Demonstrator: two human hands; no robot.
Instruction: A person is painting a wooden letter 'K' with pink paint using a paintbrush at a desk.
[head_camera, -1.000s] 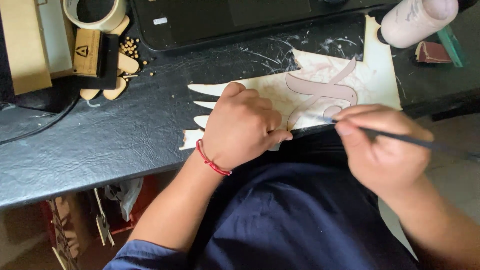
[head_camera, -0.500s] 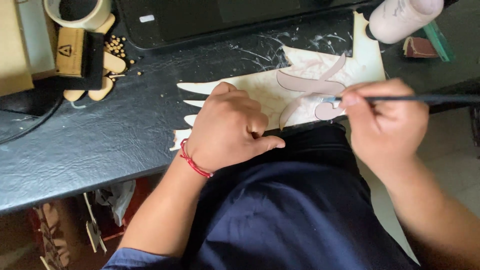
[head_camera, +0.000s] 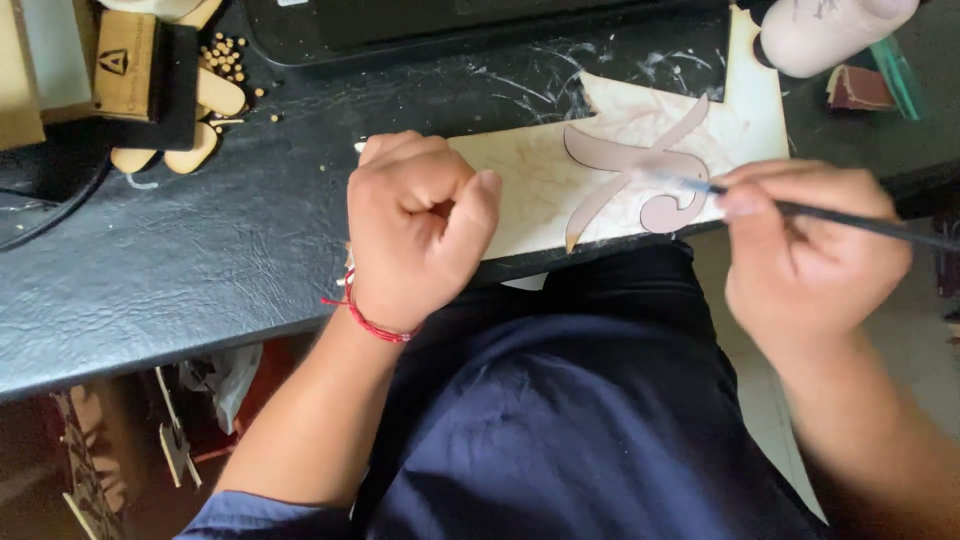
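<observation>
Now, line by line:
Left hand (head_camera: 415, 235): curled into a loose fist, knuckles pressing down on the wooden cutout (head_camera: 560, 180); a red thread bracelet (head_camera: 365, 320) circles the wrist.
Right hand (head_camera: 805, 255): fingers pinched shut around a thin dark paintbrush (head_camera: 850, 217).
Brush tip: touching the pink curved shape (head_camera: 640, 165) painted on the cutout.
Wooden cutout: flat at the black table (head_camera: 180, 270) edge, overhanging the lap.
Back right: pale bottle (head_camera: 830, 35).
</observation>
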